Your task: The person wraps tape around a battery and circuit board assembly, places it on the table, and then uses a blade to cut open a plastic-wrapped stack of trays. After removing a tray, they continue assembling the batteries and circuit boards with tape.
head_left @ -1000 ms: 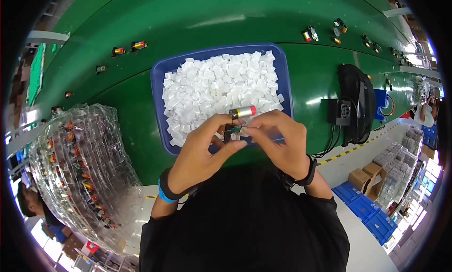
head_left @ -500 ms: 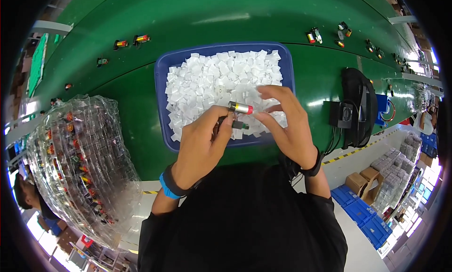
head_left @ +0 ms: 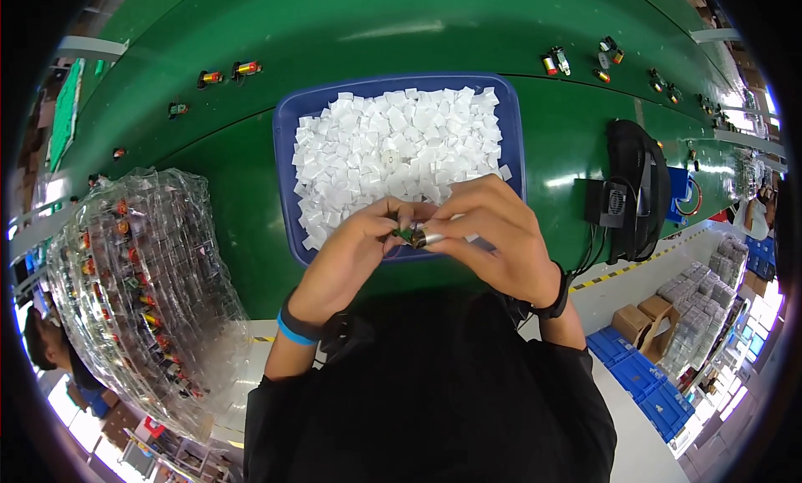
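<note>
Over the near edge of a blue tray [head_left: 281, 149] filled with small white square pieces [head_left: 393, 140], my two hands meet at one small assembly. My left hand [head_left: 347, 247] pinches its small green circuit board [head_left: 404, 233], where thin wires show. My right hand [head_left: 493, 232] is closed round a small battery-like cylinder [head_left: 431, 238]. Only the cylinder's silver side and dark end show; my right fingers hide the rest. The board and cylinder lie close together, and how they join is hidden by my fingertips.
Similar red-and-yellow assemblies [head_left: 246, 68] lie on the green table [head_left: 401, 40] at far left and far right. A stack of clear plastic trays [head_left: 150, 291] holding more stands at left. A black fan-like device [head_left: 635, 190] with cables sits at right; blue crates [head_left: 643, 387] are below it.
My right hand has come in from the right and closed on the cylinder. My left hand has shifted its grip to the board. Both hands have moved slightly nearer to me.
</note>
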A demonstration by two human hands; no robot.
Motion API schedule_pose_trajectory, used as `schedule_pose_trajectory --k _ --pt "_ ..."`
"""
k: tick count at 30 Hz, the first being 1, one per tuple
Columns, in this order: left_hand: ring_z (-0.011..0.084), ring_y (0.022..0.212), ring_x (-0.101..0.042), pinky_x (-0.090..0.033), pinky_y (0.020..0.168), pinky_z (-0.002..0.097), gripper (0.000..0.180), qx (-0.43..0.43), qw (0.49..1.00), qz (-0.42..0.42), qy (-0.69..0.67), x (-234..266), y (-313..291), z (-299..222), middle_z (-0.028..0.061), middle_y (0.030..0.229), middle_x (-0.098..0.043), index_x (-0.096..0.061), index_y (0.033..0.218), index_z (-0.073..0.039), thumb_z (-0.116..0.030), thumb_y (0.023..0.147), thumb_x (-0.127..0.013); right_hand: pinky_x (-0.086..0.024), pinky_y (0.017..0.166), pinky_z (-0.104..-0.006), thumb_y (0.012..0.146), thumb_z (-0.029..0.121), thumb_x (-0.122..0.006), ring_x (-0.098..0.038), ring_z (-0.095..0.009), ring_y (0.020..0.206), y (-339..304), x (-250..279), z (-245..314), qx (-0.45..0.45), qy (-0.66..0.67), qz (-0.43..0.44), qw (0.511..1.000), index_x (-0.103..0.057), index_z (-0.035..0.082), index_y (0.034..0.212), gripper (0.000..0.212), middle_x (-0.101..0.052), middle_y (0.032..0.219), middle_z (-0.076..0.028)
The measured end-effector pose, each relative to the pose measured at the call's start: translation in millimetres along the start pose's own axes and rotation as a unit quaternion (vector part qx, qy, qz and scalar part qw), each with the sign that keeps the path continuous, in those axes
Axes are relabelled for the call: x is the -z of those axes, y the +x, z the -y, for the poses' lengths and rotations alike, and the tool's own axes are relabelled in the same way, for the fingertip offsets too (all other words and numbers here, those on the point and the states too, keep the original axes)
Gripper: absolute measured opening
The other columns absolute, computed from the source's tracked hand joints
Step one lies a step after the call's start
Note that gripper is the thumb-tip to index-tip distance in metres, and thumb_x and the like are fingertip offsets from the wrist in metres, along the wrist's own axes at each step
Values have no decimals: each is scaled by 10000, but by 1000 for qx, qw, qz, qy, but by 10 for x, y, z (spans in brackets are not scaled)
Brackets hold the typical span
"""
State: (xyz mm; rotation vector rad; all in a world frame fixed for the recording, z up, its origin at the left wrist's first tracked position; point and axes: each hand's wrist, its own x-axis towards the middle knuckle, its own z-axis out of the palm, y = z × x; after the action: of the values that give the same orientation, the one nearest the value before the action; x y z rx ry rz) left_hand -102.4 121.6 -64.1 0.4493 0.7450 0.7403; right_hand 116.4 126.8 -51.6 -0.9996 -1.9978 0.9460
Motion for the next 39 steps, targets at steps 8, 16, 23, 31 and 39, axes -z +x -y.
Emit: schedule_pose_trajectory --k 8,16,23,31,39 --pt "175 1077 -585 -479 918 325 263 -50 995 -61 59 1 -52 92 118 1140 -624 -588 1208 -4 -130 1009 -471 -570 804 -391 703 -14 -806 -669 -282 950 17 -187 96 104 -118 -36 987 -681 24 888 227 -716 1029 -98" --pt "127 924 -636 -561 703 258 292 -21 967 -14 254 69 -164 -43 93 1071 -643 -568 1255 14 13 964 -541 -564 748 -355 706 14 -766 -663 -260 943 -30 -221 112 84 -150 -54 984 -679 20 892 206 -711 1015 -67" --pt "147 865 -656 -586 720 274 337 -94 951 -14 293 52 -164 58 100 1045 -654 -556 1245 18 48 917 -627 -561 713 -340 671 -21 -799 -673 -253 924 1 -147 189 98 -204 -39 973 -684 35 888 252 -725 988 -71" --pt "220 946 -682 -604 749 325 308 -176 969 -13 175 12 -108 132 196 1130 -657 -535 1195 66 -4 925 -666 -528 643 -289 729 52 -835 -670 -202 800 -47 -88 351 -33 -110 -139 984 -680 32 938 261 -702 891 -85" --pt "204 958 -693 -601 766 292 337 -247 948 -13 201 -43 -91 193 178 1180 -669 -586 1202 52 45 885 -699 -475 513 -232 772 60 -831 -618 -130 586 -61 -174 280 -89 36 -146 985 -691 12 978 253 -692 816 -82"
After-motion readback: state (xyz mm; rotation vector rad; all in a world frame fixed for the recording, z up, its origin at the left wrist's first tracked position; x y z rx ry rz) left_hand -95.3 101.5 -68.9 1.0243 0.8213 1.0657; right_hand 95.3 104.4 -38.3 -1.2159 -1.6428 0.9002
